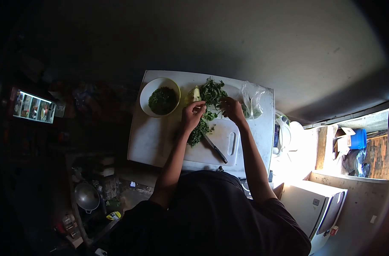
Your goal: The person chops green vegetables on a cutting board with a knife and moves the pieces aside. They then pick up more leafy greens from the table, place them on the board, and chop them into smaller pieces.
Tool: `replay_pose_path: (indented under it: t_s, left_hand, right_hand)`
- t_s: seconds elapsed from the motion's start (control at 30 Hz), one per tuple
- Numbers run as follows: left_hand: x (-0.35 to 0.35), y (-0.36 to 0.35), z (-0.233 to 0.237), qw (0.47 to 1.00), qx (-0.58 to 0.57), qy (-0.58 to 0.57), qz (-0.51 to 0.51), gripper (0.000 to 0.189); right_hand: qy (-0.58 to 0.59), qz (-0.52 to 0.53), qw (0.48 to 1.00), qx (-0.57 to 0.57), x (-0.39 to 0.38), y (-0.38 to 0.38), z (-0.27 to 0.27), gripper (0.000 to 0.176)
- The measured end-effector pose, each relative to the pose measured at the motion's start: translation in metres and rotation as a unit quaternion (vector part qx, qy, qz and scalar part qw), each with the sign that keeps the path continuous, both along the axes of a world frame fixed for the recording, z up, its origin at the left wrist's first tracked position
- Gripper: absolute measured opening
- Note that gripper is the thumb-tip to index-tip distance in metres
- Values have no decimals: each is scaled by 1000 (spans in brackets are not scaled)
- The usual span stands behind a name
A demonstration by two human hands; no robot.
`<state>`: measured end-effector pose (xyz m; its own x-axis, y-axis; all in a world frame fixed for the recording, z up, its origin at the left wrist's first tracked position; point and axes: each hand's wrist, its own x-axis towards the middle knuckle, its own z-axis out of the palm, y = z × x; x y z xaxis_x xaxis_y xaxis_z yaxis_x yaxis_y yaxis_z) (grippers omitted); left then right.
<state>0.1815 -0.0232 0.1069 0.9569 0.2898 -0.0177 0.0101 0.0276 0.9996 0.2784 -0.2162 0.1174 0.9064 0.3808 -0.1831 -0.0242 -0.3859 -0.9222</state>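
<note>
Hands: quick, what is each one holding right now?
Left hand: closed, pinching the leafy greens.
Right hand: closed on the same leafy greens; the knife lies unheld on the cutting board.

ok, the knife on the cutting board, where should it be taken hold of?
By the black handle, from the near right: the knife lies flat, its handle free towards the person, its blade tip by the greens below the left hand.

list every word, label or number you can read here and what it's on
Nothing can be read.
Lit screen: only small pictures, any lettering too small.
Red sticker on the white appliance: too small to read.
Cardboard box: any print blurred.
</note>
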Motion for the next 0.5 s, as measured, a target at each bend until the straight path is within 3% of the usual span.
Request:
replay_pose_path:
  t_s: [0.2,0.37,0.5]
  left_hand:
    - [-4,-2,4,1000,12,3,17,25]
    - [-9,-2,7,999,35,-2,29,22]
    - [0,0,11,979,157,-104,75,19]
  right_hand:
    - [65,-3,996,53,1,-2,-1,28]
    - [54,28,996,66,-1,-4,21,28]
    - [27,32,993,114,1,-1,38,26]
